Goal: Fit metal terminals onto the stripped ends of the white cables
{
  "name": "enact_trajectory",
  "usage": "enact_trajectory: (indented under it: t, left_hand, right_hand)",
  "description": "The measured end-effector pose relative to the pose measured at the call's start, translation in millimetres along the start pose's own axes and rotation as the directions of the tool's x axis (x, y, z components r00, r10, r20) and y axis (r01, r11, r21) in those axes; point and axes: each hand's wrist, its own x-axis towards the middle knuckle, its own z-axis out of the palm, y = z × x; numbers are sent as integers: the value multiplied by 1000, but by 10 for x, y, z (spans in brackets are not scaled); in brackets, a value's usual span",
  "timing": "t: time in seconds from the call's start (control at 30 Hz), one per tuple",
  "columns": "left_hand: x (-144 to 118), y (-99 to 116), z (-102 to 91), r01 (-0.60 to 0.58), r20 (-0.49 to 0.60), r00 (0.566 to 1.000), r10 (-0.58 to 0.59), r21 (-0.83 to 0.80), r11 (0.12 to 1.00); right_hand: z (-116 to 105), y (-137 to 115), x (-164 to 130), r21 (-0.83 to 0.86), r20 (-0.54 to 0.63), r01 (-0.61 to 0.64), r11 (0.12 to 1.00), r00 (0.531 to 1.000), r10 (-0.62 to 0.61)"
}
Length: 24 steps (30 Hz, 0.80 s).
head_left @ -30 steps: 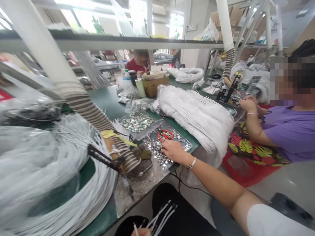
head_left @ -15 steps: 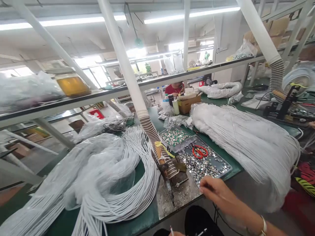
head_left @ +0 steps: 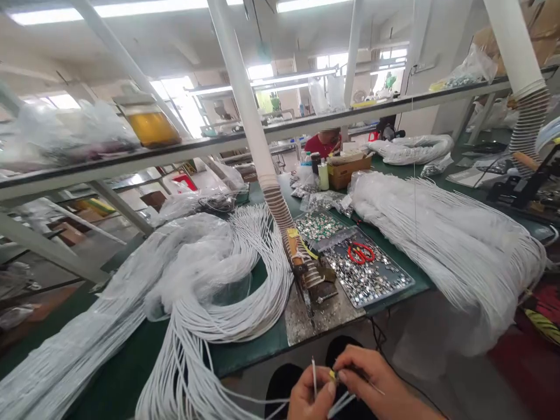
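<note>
My left hand [head_left: 311, 395] is closed around a thin white cable [head_left: 314, 373], whose end points up above the fingers. More white cable runs from this hand left toward the bundle. My right hand [head_left: 370, 373] pinches a tiny part against the left fingertips; a yellow spot [head_left: 332, 374] shows there, but fingers hide most of it. Both hands meet in front of the table edge, over the lap. Small metal connectors [head_left: 371, 280] lie spread in a shallow tray beyond them, with red-handled pliers [head_left: 361, 253] on top.
A large bundle of white cables [head_left: 236, 315] covers the left of the table; another cable bundle [head_left: 437, 233] lies right. A ribbed extraction hose [head_left: 280, 207] comes down to a soldering stand [head_left: 306, 286]. Green-and-silver parts [head_left: 319, 224] fill a bag. Someone in red [head_left: 324, 144] sits beyond.
My right hand has moved from the tray's near edge down and left to meet my left hand. The left hand has come up into view with the cable. The camera view has shifted.
</note>
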Motion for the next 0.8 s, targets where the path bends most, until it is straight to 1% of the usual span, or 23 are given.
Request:
enact_trajectory:
  t: [0.03, 0.1, 0.17, 0.23, 0.33, 0.47, 0.6, 0.7, 0.8]
  left_hand:
    - [-37, 81, 7, 18, -15, 1000, -18, 23, 1000]
    - [-96, 241, 26, 36, -26, 999, -34, 57, 998]
    - [-118, 367, 43, 80, 7, 997, -81, 102, 992]
    - [-112, 437, 50, 123, 27, 992, -126, 95, 988]
    - [-93, 453, 47, 160, 38, 986, -163, 76, 984]
    - [-63, 427, 36, 159, 19, 987, -160, 73, 985]
    - [-35, 447, 42, 175, 6, 984, -176, 68, 982]
    - [-32, 472, 56, 187, 25, 982, -189, 58, 981]
    - [-32, 450, 44, 194, 50, 979, -197, 61, 979]
  right_hand:
    - [-2, -50, -2, 15, -18, -1, 1000, 1000, 1]
    - [-10, -125, 5, 49, -14, -1, 999, 1000, 2]
    - [-20, -158, 22, 100, -14, -26, 995, 1000, 28]
    - [-31, -157, 36, 130, -13, -36, 991, 999, 38]
    - [-42, -131, 39, 145, -15, -31, 989, 999, 33]
    - [-61, -100, 54, 133, -30, 11, 991, 1000, -7]
    - [-104, -103, 86, 103, -2, 52, 993, 999, -52]
    - [-138, -126, 97, 96, 0, 63, 993, 998, -63]
    - [-154, -140, 96, 94, 3, 58, 994, 998, -59]
